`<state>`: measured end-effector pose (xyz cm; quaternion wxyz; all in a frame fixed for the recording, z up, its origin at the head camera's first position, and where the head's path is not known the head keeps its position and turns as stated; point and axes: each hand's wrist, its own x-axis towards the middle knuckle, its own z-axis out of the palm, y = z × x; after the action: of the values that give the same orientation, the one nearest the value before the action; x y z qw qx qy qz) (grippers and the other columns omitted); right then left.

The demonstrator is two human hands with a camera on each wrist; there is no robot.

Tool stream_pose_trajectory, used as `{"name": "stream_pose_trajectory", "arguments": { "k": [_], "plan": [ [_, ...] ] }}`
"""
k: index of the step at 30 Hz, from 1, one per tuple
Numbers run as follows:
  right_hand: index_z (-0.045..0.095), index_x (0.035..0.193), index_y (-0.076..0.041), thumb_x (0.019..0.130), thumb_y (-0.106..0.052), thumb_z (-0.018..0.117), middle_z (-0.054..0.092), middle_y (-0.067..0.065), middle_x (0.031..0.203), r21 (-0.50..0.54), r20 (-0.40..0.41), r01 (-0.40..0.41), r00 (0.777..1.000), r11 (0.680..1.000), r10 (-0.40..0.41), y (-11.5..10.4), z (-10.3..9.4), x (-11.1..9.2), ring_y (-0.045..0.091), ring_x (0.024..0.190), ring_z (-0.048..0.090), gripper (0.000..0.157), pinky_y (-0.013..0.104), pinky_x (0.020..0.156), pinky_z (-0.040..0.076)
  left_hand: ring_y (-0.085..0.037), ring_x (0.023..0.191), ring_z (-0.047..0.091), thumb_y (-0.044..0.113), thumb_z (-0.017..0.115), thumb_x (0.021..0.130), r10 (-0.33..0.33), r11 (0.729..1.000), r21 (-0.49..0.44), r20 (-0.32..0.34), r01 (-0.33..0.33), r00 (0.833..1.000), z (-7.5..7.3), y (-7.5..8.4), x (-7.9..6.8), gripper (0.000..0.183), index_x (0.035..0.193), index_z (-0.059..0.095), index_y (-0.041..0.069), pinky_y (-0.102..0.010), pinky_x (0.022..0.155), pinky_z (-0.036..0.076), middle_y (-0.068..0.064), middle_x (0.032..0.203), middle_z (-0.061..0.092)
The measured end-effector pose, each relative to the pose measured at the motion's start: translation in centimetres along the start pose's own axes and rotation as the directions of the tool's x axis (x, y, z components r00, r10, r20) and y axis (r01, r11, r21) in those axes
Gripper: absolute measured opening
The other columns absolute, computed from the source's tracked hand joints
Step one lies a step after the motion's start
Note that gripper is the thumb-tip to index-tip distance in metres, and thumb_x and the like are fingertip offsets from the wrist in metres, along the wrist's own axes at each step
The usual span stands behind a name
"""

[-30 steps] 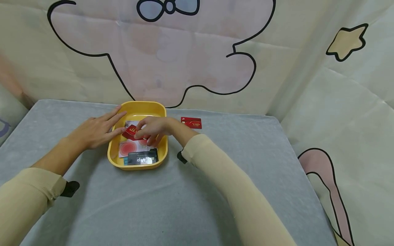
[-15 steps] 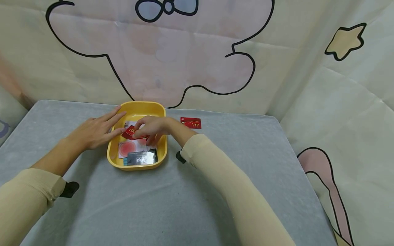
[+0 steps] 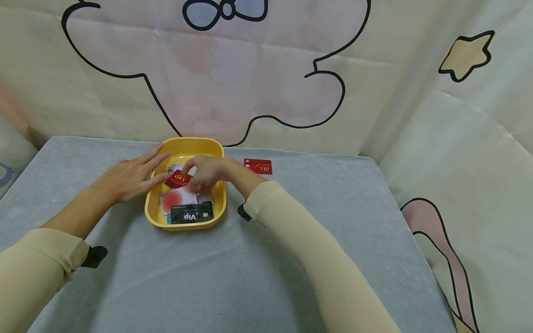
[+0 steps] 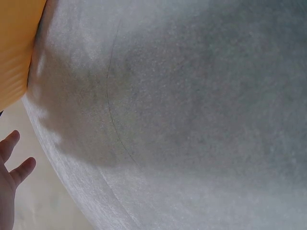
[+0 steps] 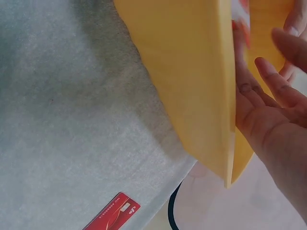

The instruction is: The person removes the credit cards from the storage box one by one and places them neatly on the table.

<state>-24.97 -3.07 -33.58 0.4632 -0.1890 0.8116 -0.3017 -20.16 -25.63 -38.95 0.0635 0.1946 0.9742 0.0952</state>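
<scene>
Backdrop cloth [image 3: 250, 88] fills the upper frame: pale, with bold black outlines. Below it, a table [image 3: 216, 277] under grey cloth; probably the soft covering lets light objects slide a little, a reason for bracing.

Yellow tray [image 3: 215, 149] sits left of centre near the table's back edge, within reach of both arms. Its raised walls likely keep the loose contents together.

Left hand [image 3: 120, 178], left of centre: fingers apart, straight, laid over the tray's left rim. Reads as steadying the tray rather than lifting it.

Right hand [image 3: 207, 172] reaches across the right rim, fingers bent down inside. The right wrist view shows some fingers spread; the lower fingertips are hidden, so cannot tell whether they pinch anything. The wrist arches over the wall, presumably because the contents lie flat and low.

Cards inside, overlapping: black card [image 3: 191, 214] along the near end, a sliver of blue card [image 3: 168, 219] under its left end. White card with a round pink patch [image 3: 172, 200] at the tray's mid-left. Red card [image 3: 178, 179] askew above it, between the left thumb and right fingers; contact with either unclear.

Outside, red VIP card [image 3: 258, 166] lies flat on the cloth, right of the tray, well apart from the others, face readable.
</scene>
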Motion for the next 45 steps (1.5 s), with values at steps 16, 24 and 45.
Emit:
{"name": "stream_pose_trajectory", "arguments": {
  "k": [16, 24, 45],
  "plan": [
    [0.06, 0.129, -0.005, 0.093, -0.005, 0.065, 0.062, 0.009, 0.101, -0.102, -0.076, 0.072, 0.994, 0.992, -0.08, 0.1, 0.7, 0.5, 0.027, 0.077, 0.06, 0.036, 0.033, 0.083, 0.057, -0.051, 0.129, 0.047, 0.056, 0.036, 0.102, 0.011, 1.0, 0.005, -0.009, -0.011, 1.0, 0.2, -0.3, 0.0, 0.074, 0.159, 0.021, 0.012, -0.069, 0.101, 0.036, -0.017, 0.165, 0.011],
    [0.062, 0.122, -0.003, 0.093, -0.001, 0.061, 0.061, 0.011, 0.091, -0.046, -0.11, 0.115, 0.987, 0.992, -0.119, 0.3, 0.2, 0.2, 0.029, 0.076, 0.059, 0.029, 0.042, 0.088, 0.057, -0.052, 0.13, 0.045, 0.056, 0.037, 0.102, 0.0, 1.0, 0.003, 0.003, 0.0, 1.0, 0.1, 0.0, -0.1, 0.074, 0.159, 0.021, 0.012, -0.07, 0.102, 0.034, -0.018, 0.165, 0.01],
    [0.071, 0.11, -0.005, 0.099, -0.013, 0.059, 0.066, 0.007, 0.094, -0.105, -0.188, 0.101, 0.975, 0.989, -0.119, 1.0, -2.8, -2.4, 0.024, 0.088, 0.064, 0.018, 0.028, 0.076, 0.058, -0.051, 0.131, 0.044, 0.056, 0.038, 0.101, -0.024, 1.0, 0.004, 0.013, 0.024, 1.0, -0.1, 0.6, -0.6, 0.075, 0.159, 0.021, 0.012, -0.069, 0.103, 0.034, -0.017, 0.166, 0.009]
  ]
}}
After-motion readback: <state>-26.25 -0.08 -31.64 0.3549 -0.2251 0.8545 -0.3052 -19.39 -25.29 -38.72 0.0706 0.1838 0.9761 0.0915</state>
